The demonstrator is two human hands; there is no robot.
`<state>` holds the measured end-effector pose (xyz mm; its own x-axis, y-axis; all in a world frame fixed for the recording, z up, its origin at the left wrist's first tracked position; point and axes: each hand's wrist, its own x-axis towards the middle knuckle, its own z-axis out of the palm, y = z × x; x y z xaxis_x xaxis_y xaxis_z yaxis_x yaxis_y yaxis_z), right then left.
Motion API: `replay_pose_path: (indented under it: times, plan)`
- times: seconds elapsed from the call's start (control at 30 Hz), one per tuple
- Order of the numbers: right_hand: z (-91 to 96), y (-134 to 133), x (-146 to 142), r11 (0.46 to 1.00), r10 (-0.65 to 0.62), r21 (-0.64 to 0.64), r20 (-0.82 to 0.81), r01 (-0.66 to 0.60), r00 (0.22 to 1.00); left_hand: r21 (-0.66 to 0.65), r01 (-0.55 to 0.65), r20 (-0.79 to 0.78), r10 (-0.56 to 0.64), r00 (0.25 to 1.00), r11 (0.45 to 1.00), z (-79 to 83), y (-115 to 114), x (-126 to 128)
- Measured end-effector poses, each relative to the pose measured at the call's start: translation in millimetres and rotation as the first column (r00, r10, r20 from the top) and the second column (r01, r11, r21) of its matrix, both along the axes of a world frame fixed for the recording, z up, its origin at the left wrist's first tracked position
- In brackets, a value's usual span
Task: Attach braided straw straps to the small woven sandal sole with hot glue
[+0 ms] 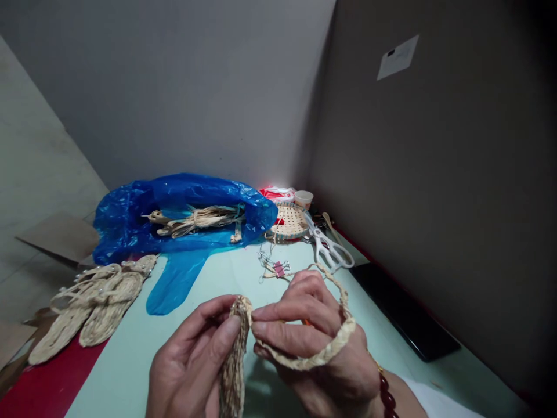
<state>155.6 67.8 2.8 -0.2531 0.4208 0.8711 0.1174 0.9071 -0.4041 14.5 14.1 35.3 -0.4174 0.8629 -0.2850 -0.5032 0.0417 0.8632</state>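
My left hand (pixel 195 354) is closed round a coiled straw piece (pixel 235 366), seen nearly edge-on and held upright, with the thumb near its top. It resembles the soles of the straw sandals (pixel 102 296) at the left. My right hand (pixel 313 342) pinches at the piece's upper right edge, its fingertips touching there. A braided straw cord (pixel 319 357) runs from that pinch, loops across the back of the right hand and lies on towards the table. A bit of orange (pixel 307 322) shows between the right fingers; its kind is hidden.
Beyond the hands lie a blue plastic bag (pixel 209 186) with a bundle of straw (pixel 195 220), a woven basket (pixel 291 220), a small cup (pixel 303 199), white-handled scissors (pixel 328 247) and a pink binder clip (pixel 279 269). A black phone (pixel 404 310) rests by the right wall.
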Motion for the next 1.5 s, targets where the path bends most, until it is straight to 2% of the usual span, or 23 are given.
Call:
replay_pose_path:
  times: [0.1, 0.27, 0.4, 0.53, 0.67, 0.97, 1.3, 1.5]
  plan:
    - [3.0, -2, 1, 0.995, -0.076, 0.063, 0.025, 0.074, 0.997, 0.006, -0.013, 0.036, 0.013, 0.999, 1.0, 1.0, 0, 2]
    - [17.1, -3, 7, 0.951, -0.184, 0.283, 0.19, 0.126, 0.964, -0.013, -0.011, 0.09, 0.012, 0.996, 1.0, 3.4, 0, 3]
    - [19.3, -3, 6, 0.921, -0.243, 0.354, 0.203, 0.161, 0.949, -0.021, 0.014, 0.119, -0.011, 0.993, 1.0, -0.6, 1, -1]
    - [19.8, -3, 5, 0.911, -0.247, 0.386, 0.238, 0.142, 0.939, 0.001, 0.084, 0.15, -0.083, 0.985, 0.996, -8.8, 7, -5]
    - [21.2, -4, 8, 0.935, -0.227, 0.328, 0.261, 0.135, 0.938, 0.0, 0.099, 0.133, -0.098, 0.986, 0.995, -9.9, 8, -4]
    - [5.6, -6, -3, 0.995, -0.077, 0.068, 0.085, 0.071, 0.993, 0.025, 0.113, 0.202, -0.116, 0.973, 0.993, -4.5, 6, -2]
    - [5.7, -8, -4, 1.0, -0.009, -0.018, 0.093, 0.01, 0.996, 0.022, 0.054, 0.191, -0.057, 0.98, 0.998, -8.7, 5, 0]
    - [4.2, -5, -7, 0.997, 0.038, -0.065, 0.058, -0.034, 0.998, 0.012, 0.067, 0.28, -0.068, 0.958, 0.998, -9.5, 7, 0]
